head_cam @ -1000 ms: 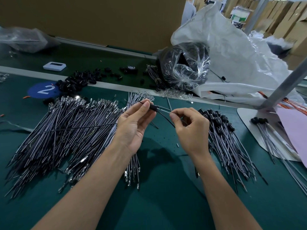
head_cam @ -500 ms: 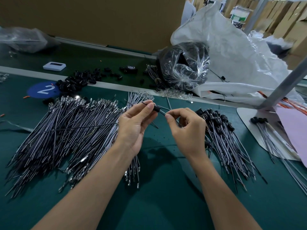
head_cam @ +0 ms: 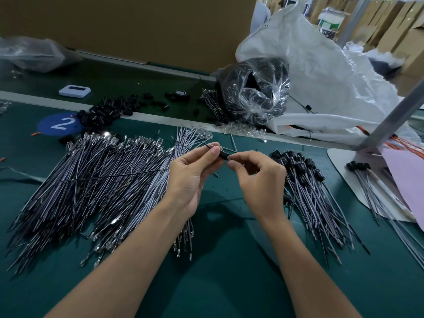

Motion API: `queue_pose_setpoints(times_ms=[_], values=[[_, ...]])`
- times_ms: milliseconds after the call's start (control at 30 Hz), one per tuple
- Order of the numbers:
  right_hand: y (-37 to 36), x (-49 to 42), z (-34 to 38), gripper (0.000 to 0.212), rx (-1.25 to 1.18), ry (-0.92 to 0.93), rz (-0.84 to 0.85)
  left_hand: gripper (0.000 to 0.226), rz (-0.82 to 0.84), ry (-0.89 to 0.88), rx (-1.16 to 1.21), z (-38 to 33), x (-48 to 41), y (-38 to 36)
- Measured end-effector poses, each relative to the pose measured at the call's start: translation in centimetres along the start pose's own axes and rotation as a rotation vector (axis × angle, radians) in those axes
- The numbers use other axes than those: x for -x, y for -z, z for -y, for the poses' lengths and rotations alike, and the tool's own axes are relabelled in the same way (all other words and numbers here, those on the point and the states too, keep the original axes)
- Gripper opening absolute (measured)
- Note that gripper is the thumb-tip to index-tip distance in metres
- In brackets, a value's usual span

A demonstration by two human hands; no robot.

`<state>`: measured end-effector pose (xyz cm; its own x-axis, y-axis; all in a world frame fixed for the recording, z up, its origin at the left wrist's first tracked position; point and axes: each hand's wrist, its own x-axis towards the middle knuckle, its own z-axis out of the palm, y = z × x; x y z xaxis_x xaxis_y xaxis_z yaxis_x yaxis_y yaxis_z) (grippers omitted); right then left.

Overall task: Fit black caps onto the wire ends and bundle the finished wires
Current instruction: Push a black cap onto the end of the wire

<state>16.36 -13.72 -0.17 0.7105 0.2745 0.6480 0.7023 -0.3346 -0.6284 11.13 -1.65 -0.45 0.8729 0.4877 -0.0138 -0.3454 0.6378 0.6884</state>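
Green matt bench [head_cam: 229, 283] carries a fan of thin grey uncapped wires [head_cam: 91, 180] on the left and a capped pile [head_cam: 309, 191] on the right. Above it, between the two piles, the left hand [head_cam: 190, 177] pinches a small, smooth cylindrical black cap [head_cam: 223, 155]. The right hand [head_cam: 259, 180], fingers curled, pinches the wire right at the cap's other end. Gripping that close and pushing straight along the bore should stop the slender wire from buckling.

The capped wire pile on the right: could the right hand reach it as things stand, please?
Probably yes: the capped pile lies just beside the right hand with nothing between; but that hand pinches the cap held with the left hand, so it must let go first.
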Motion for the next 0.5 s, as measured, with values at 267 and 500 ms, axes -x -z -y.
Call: queue_pose_setpoints(times_ms=[267, 500], values=[[0.18, -0.23, 0.43, 0.015, -0.056, 0.008, 0.049, 0.018, 0.017, 0.017, -0.111, 0.07, 0.08, 0.08], [0.07, -0.09, 0.21, 0.013, 0.038, 0.058, 0.08, 0.01, 0.032, 0.009, -0.242, -0.06, 0.43, -0.04]])
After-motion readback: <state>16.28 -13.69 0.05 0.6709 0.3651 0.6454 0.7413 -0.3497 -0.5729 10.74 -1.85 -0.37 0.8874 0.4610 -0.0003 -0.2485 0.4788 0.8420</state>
